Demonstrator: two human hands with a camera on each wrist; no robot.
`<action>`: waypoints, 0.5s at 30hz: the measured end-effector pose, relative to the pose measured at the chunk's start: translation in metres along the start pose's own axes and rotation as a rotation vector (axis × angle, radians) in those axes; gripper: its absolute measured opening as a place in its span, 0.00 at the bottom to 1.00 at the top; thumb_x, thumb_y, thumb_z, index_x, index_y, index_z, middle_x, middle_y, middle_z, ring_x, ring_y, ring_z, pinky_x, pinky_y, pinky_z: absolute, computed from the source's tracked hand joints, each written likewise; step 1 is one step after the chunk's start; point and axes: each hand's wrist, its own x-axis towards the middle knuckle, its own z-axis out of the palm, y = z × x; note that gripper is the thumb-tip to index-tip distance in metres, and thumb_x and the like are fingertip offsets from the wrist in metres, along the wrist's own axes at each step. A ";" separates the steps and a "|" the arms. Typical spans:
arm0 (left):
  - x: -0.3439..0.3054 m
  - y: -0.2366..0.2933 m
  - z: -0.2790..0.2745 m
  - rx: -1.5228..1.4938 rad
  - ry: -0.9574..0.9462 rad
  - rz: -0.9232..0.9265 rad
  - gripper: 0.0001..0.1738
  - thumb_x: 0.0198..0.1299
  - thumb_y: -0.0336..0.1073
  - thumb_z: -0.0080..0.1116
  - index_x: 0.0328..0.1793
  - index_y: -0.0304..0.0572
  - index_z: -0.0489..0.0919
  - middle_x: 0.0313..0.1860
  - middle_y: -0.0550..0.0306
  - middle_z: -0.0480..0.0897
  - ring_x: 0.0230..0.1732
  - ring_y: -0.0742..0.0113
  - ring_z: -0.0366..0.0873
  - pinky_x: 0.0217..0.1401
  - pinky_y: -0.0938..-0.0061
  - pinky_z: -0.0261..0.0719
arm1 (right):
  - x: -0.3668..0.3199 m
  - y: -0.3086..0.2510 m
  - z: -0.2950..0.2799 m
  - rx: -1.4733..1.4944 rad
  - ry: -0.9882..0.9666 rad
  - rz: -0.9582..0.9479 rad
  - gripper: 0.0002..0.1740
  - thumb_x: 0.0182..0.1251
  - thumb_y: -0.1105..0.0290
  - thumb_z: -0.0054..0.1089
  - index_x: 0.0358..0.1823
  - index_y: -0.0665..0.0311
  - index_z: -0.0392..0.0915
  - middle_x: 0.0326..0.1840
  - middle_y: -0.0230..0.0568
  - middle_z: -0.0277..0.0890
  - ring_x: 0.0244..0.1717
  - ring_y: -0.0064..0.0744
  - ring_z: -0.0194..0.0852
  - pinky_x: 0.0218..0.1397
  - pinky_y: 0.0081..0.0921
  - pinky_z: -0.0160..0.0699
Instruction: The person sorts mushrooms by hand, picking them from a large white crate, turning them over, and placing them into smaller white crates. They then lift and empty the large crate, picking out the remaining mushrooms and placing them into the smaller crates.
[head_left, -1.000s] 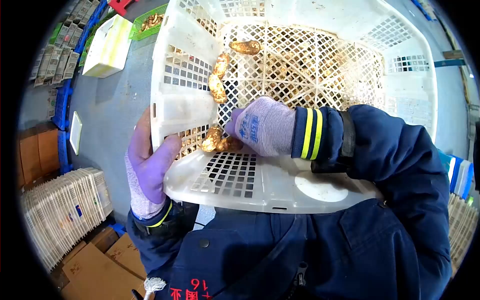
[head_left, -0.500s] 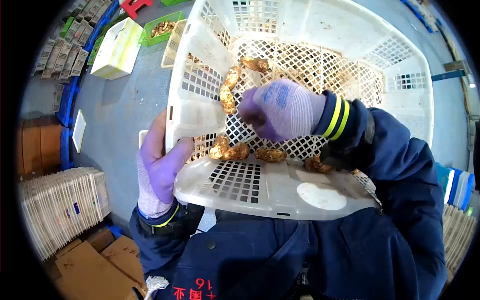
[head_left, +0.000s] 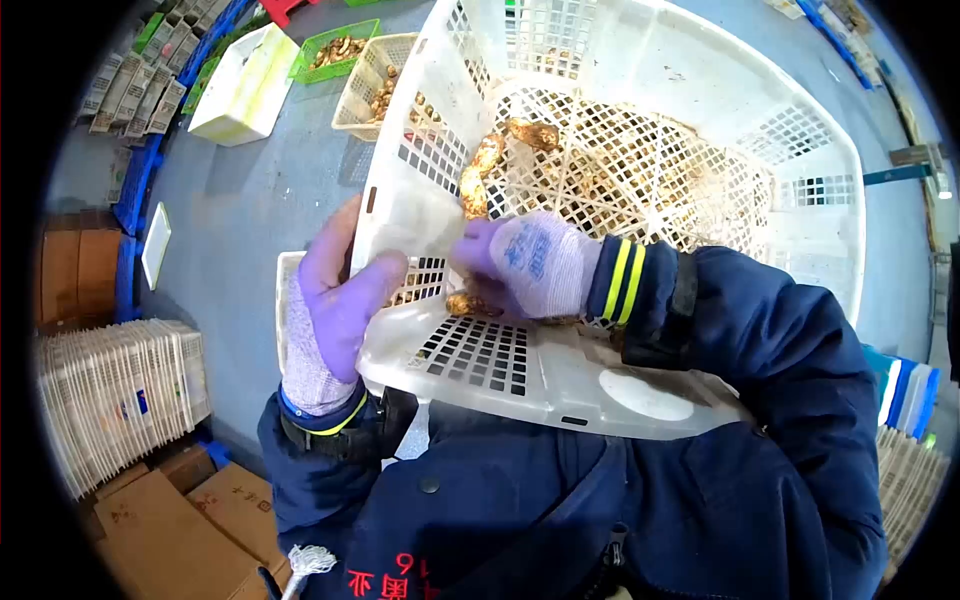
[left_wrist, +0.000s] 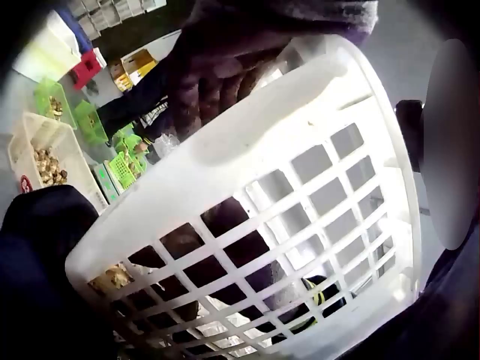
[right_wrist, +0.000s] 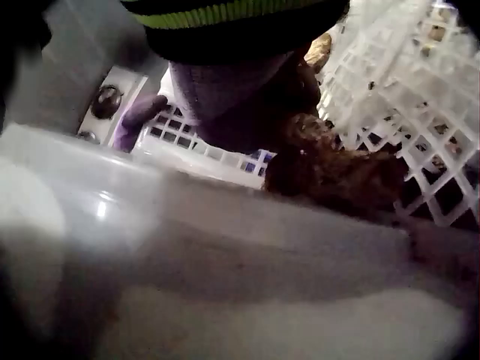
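A white plastic crate (head_left: pixel 630 40) with lattice sides tilts against the front of my jacket. My left hand (head_left: pixel 338 300), in a purple-coated glove, grips its left rim, thumb on top. In the left wrist view that hand (left_wrist: pixel 217 75) lies along the rim. My right hand (head_left: pixel 525 265), gloved alike, reaches into the near left corner with bent fingers, their tips hidden; I cannot tell whether they hold anything. Beside them a brown mushroom (head_left: pixel 468 304) shows. Another mushroom (head_left: pixel 484 160) lies along the left wall. In the right wrist view, mushrooms (right_wrist: pixel 330 169) lie under that hand.
On the floor at left stand a white foam box (head_left: pixel 243 85), a green basket (head_left: pixel 335 50) of mushrooms and a cream basket (head_left: pixel 372 95). Stacked white crates (head_left: pixel 125 400) and flat cardboard (head_left: pixel 170 540) sit lower left. Blue racks edge the room.
My right hand rose from the near left corner toward the crate's middle, then came back down to that corner. My left hand keeps its grip. The whole view shifted, showing more of the cream basket.
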 end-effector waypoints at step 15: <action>0.003 0.006 0.005 -0.024 -0.029 0.002 0.32 0.55 0.33 0.58 0.68 0.31 0.67 0.54 0.50 0.79 0.52 0.67 0.77 0.57 0.73 0.73 | -0.017 0.078 -0.033 0.775 0.062 0.016 0.16 0.66 0.70 0.56 0.52 0.71 0.79 0.48 0.41 0.80 0.48 0.25 0.76 0.55 0.22 0.76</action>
